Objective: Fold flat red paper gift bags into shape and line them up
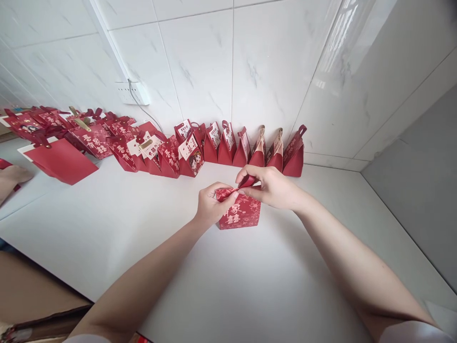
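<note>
Red gift box [243,216] on the table [250,286] closes best with the left hand [210,205] gripping its rim steady and the right hand [273,186] pinching the flap [247,181] squarely.

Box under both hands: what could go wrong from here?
1. The right hand pinches the flap while the left hand grips the top edge of the box. An uneven pull could crease or tear the card.
2. The box stands free on the smooth table, so it may slide or tip.
3. The row of boxes stands behind it by the wall, and a sweeping hand could knock some over.
</note>
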### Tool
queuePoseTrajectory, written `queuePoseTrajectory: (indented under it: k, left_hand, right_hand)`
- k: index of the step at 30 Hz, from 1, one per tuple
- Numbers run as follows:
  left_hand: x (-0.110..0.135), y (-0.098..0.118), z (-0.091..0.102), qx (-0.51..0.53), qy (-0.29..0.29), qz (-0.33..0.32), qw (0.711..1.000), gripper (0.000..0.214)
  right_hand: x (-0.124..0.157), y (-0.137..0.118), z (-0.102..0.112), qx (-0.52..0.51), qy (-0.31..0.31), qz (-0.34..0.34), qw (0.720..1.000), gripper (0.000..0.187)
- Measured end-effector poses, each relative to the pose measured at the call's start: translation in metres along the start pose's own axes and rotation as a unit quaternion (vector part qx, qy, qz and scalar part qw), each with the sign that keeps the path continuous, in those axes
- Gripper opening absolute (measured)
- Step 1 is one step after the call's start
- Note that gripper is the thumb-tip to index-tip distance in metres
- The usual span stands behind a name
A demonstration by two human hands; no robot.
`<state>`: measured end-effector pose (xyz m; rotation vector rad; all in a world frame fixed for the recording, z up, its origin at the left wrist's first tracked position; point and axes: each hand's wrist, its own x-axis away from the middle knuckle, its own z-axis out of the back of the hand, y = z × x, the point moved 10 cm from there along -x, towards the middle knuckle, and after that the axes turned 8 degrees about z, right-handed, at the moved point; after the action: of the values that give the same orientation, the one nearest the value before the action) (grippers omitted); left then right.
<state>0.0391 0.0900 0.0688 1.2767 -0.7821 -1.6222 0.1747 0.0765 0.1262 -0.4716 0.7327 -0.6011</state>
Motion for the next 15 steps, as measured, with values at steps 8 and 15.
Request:
queuePoseTrajectory:
  k: [8,15]
  left_hand:
    - [0.0010,0.0094,-0.0029,-0.010,-0.001,-0.020,1.000,0.012]
    - [0.0005,0.0006,-0.0047,0.006,-0.026,-0.004,1.000,0.013]
  right_hand:
    - [0.0010,0.0043,-0.0027,-0.037,-0.030,0.001,0.999,0.024]
    - [0.0025,-0.0046,0.0048,-0.009,-0.037,0.022,0.999,0.022]
